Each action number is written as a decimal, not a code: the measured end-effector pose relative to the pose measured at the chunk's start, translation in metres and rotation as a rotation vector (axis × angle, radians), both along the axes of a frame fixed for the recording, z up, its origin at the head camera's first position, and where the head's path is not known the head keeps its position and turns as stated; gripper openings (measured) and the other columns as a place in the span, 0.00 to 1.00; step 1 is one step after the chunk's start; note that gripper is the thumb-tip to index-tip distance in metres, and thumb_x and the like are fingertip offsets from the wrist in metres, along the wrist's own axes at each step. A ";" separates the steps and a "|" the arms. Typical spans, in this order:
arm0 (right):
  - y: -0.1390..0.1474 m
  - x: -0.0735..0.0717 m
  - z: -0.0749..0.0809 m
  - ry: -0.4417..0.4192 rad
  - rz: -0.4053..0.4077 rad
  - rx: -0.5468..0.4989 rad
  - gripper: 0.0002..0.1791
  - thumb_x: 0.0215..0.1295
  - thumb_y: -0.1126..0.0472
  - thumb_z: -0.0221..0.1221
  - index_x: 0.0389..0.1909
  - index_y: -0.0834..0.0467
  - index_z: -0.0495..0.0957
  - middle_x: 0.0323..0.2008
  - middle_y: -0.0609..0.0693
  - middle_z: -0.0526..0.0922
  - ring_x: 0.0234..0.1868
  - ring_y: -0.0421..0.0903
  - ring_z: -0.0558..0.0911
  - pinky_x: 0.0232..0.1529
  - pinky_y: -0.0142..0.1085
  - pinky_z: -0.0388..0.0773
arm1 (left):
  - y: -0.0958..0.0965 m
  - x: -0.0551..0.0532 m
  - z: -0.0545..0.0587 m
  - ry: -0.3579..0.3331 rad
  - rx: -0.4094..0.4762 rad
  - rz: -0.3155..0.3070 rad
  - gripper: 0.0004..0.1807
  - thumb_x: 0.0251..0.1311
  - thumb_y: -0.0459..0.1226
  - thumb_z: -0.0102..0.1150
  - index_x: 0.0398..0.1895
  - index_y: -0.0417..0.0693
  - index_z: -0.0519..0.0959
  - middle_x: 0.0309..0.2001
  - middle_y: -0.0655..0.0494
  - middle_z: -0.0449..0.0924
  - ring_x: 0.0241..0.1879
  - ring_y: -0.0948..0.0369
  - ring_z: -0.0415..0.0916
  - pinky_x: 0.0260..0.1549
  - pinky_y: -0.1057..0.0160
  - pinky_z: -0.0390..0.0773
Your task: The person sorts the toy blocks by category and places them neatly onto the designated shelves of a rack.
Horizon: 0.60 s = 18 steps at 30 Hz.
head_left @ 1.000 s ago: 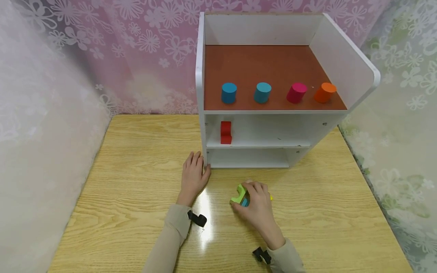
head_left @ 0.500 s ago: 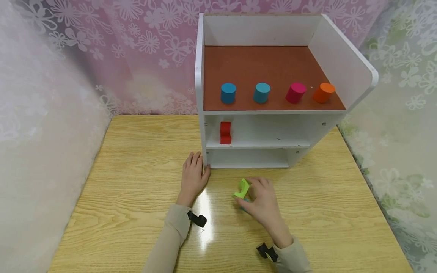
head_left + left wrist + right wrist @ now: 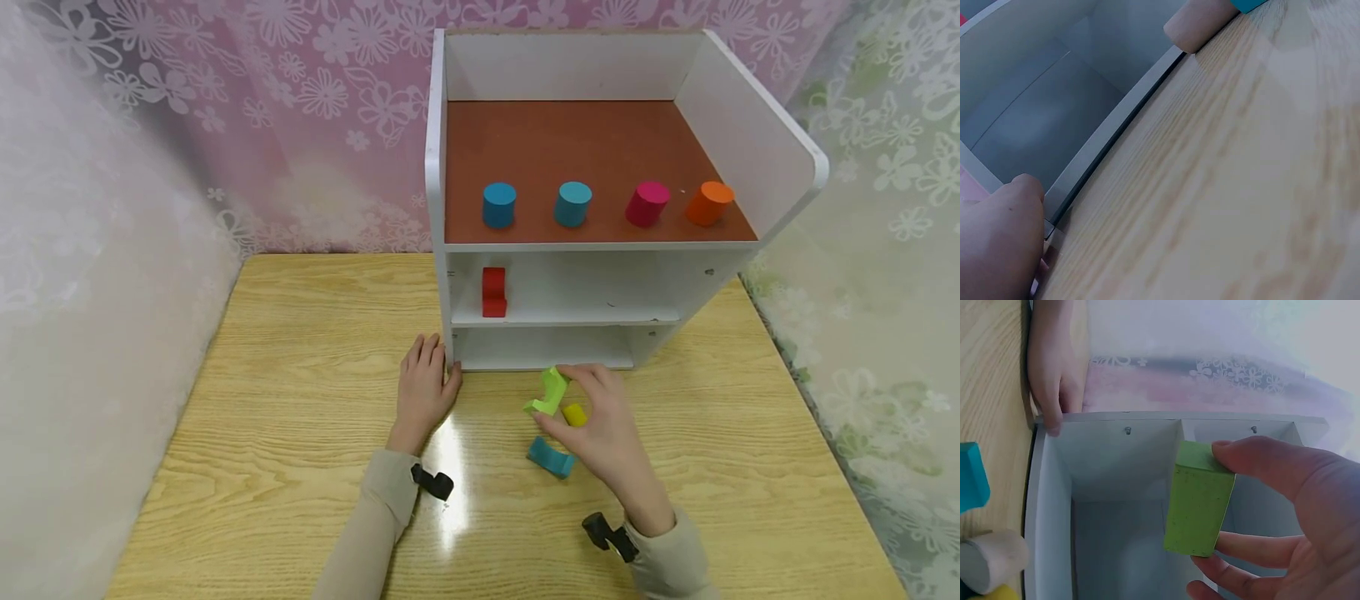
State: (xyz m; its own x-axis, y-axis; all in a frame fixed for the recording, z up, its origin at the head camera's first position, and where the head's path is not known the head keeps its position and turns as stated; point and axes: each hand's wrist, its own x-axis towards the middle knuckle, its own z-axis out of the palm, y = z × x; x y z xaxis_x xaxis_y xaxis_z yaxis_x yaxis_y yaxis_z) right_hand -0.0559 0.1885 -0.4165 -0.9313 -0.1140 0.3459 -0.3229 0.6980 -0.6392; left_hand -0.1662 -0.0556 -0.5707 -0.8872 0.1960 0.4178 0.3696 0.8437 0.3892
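Observation:
My right hand pinches a lime-green arch block between thumb and fingertips, in front of the shelf unit's bottom compartment. The right wrist view shows this green block tilted, its flat side facing the camera. Below the hand lies a teal curved block. A yellow block sits beside the fingers, partly covered by the hand. My left hand rests at the unit's lower left corner, fingers extended along the outer side and thumb at the front edge.
The white shelf unit stands on the wooden table. On its brown top stand blue, light blue, crimson and orange cylinders. A red curved block sits on the middle shelf. A pale cylinder lies near the bottom edge.
My right hand has lifted the green block and carried it forward and rightward, nearer the shelf unit. The teal and yellow blocks now show more fully. My left hand has not moved.

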 end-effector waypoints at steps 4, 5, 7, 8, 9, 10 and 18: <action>0.003 -0.004 0.007 0.023 0.020 0.010 0.34 0.40 0.56 0.75 0.50 0.62 0.76 0.47 0.52 0.75 0.50 0.50 0.68 0.48 0.44 0.65 | 0.000 0.000 0.000 -0.007 0.004 0.000 0.22 0.64 0.48 0.45 0.49 0.41 0.74 0.61 0.44 0.68 0.65 0.43 0.57 0.61 0.45 0.59; 0.004 -0.004 0.009 0.026 0.030 0.009 0.34 0.40 0.56 0.75 0.51 0.62 0.76 0.47 0.52 0.75 0.50 0.50 0.68 0.48 0.44 0.66 | 0.000 0.000 0.000 -0.009 0.004 0.000 0.21 0.64 0.49 0.45 0.49 0.42 0.74 0.61 0.44 0.68 0.65 0.43 0.57 0.61 0.45 0.59; 0.006 -0.006 0.012 0.033 0.042 0.005 0.34 0.39 0.56 0.75 0.50 0.62 0.77 0.46 0.52 0.75 0.49 0.49 0.69 0.47 0.43 0.66 | 0.000 0.000 0.000 -0.006 0.003 0.000 0.21 0.64 0.49 0.45 0.48 0.42 0.74 0.61 0.44 0.68 0.65 0.43 0.57 0.61 0.45 0.59; 0.006 -0.007 0.014 0.038 0.051 0.006 0.34 0.39 0.56 0.75 0.51 0.61 0.77 0.46 0.52 0.75 0.50 0.49 0.69 0.48 0.44 0.67 | 0.000 0.000 0.000 -0.004 0.001 -0.001 0.21 0.64 0.49 0.45 0.48 0.42 0.74 0.61 0.44 0.68 0.65 0.43 0.57 0.61 0.45 0.59; 0.007 -0.008 0.017 0.038 0.063 0.004 0.34 0.39 0.56 0.75 0.51 0.61 0.76 0.46 0.51 0.75 0.50 0.49 0.70 0.48 0.44 0.67 | 0.000 0.000 0.000 -0.002 -0.001 -0.001 0.21 0.64 0.49 0.45 0.48 0.42 0.74 0.61 0.44 0.68 0.65 0.43 0.58 0.61 0.45 0.59; 0.008 -0.009 0.019 0.032 0.073 -0.004 0.34 0.39 0.56 0.75 0.52 0.60 0.76 0.47 0.50 0.75 0.50 0.48 0.70 0.48 0.44 0.67 | 0.000 0.000 0.000 -0.003 -0.003 0.000 0.21 0.64 0.49 0.45 0.47 0.42 0.74 0.61 0.45 0.68 0.65 0.44 0.58 0.61 0.45 0.59; 0.017 -0.024 0.032 0.030 0.144 -0.090 0.34 0.42 0.60 0.74 0.55 0.56 0.75 0.50 0.47 0.75 0.53 0.46 0.71 0.52 0.42 0.68 | 0.000 0.000 0.000 -0.009 0.005 -0.005 0.22 0.63 0.49 0.44 0.49 0.41 0.74 0.61 0.44 0.68 0.65 0.43 0.57 0.61 0.45 0.60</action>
State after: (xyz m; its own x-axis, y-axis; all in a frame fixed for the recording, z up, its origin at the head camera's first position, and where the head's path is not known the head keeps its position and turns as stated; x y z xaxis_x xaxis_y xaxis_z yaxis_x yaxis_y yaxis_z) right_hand -0.0799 0.2055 -0.3841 -0.8966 -0.2129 0.3884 -0.4355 0.5837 -0.6853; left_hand -0.1660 -0.0561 -0.5707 -0.8899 0.1982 0.4108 0.3701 0.8401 0.3965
